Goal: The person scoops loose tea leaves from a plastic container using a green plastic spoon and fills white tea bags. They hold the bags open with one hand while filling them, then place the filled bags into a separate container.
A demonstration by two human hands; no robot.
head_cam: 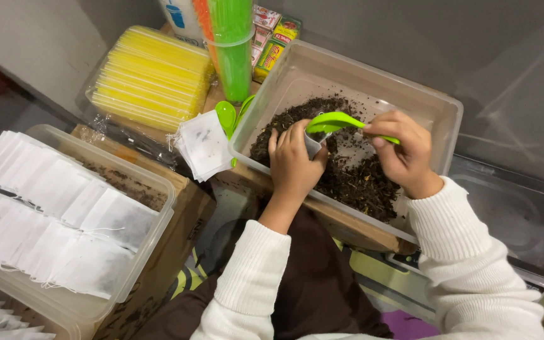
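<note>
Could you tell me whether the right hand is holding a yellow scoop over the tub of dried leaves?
No, the right hand holds a green scoop over the clear tub, tipped toward the small bag in the left hand.

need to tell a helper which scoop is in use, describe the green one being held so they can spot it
Start at the clear plastic tub of dark loose tea at centre. Above the tea, the right hand holds a lime-green scoop by its handle, bowl over the small white bag in the left hand. The other green scoop lies outside the tub, untouched.

Soft overhead light, faint shadows, sharp focus.
</note>
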